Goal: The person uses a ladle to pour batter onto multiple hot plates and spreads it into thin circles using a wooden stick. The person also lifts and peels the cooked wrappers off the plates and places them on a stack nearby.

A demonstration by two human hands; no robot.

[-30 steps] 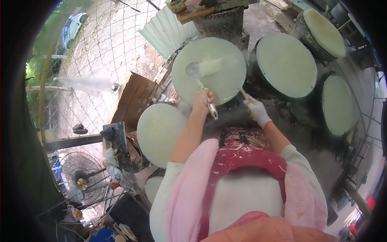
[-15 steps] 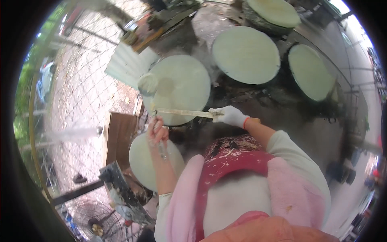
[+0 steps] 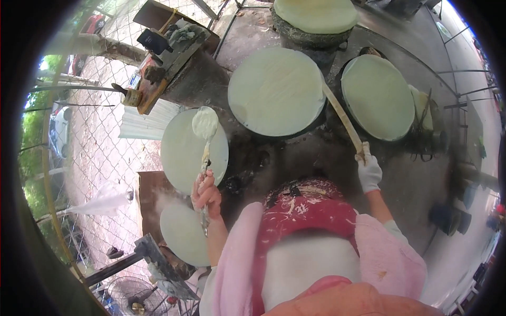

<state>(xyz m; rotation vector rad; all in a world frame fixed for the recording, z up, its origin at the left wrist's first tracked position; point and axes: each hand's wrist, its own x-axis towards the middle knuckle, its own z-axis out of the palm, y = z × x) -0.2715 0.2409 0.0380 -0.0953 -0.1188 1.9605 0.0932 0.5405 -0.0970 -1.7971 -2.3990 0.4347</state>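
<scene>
Leftmost, a wire fence (image 3: 79, 158) bounds the work area, with a floor fan (image 3: 129, 296) at the near left. Left hand (image 3: 206, 192), bare, is closed around the handle of a ladle (image 3: 204, 142); the ladle's bowl, coated in pale batter, lies over the far part of a pale round sheet (image 3: 194, 150). A second, smaller pale disc (image 3: 184, 234) sits nearer, just below that hand. At far left a wooden box (image 3: 166, 47) holds dark clutter. Centre: a large round pale sheet (image 3: 276, 90) covers a steamer top on the dark counter (image 3: 295, 158). Right hand (image 3: 369, 171), in a white glove, grips the near end of a long bamboo stick (image 3: 342, 118), which slants up to the right edge of the centre sheet. Right of it lies another round sheet (image 3: 377, 97); a further one (image 3: 315, 15) sits at the far edge.
</scene>
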